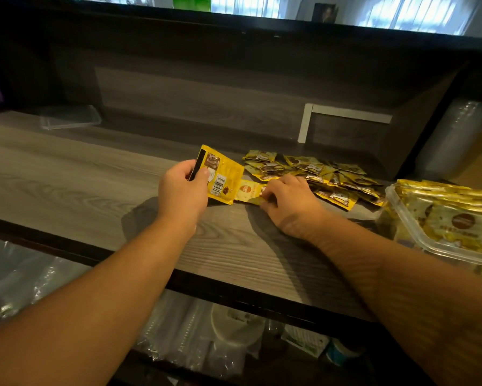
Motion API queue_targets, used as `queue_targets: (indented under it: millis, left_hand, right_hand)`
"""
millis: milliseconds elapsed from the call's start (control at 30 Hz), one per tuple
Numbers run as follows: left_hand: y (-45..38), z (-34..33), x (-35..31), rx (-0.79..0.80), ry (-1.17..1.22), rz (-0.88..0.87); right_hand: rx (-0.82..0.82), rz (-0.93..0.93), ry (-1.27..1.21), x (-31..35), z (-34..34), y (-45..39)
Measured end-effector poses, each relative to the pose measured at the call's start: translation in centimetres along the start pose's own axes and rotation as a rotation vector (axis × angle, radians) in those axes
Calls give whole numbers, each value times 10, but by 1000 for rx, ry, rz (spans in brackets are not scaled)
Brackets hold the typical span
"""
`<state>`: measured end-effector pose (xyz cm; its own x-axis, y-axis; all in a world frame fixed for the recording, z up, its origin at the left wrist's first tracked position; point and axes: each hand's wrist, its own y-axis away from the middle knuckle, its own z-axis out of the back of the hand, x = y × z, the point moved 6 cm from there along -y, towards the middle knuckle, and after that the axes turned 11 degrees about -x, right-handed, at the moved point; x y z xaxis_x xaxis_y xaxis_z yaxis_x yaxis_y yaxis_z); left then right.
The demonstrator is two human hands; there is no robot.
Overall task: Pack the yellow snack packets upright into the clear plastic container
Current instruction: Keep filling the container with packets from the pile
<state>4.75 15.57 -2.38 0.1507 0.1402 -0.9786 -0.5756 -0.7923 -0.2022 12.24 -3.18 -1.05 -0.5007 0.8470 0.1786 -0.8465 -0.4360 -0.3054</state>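
From the head camera, I am holding a small stack of yellow snack packets (219, 174) in my left hand (182, 188), and the front one is showing me its back: a white panel with a barcode, a brown picture of the snack near its top corner and another small brown picture low down, with the fine print too small for me to read. My left fingers are curling round the stack's near edge, thumb pressing on its face, and I am keeping it upright and slightly tilted just above the grey wood-grain surface (67, 174), forearm reaching in from the lower left. My right hand (287, 203) is lying palm down on the surface, its fingers (267, 192) bent and pinching the edge of a single packet (248, 192) that is lying flat; that packet is showing a round orange-brown logo with a line of lettering under it, which I cannot make out. Just beyond my right hand a loose heap of packets (315, 176) is spreading across the surface, all yellow with brown pictures. At the right edge the clear plastic container (418, 232) is sitting on the surface, already holding packets standing on edge in a row; through its wall a round brown logo is showing, its writing blurred. A clear lid (69, 117) is lying far back on the left.
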Motion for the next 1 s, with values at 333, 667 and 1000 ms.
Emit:
queue_targets:
  millis: [333, 667, 1000]
  left_hand:
    - [19, -2, -21, 97, 165, -85]
    - [43, -7, -34, 69, -277, -285]
    - [104, -40, -65, 116, 210, 228]
  right_hand:
    - [-97, -141, -180, -18, 28, 39]
    - [-84, -406, -336, -43, 48, 67]
    - [-288, -564, -1266, -53, 120, 110]
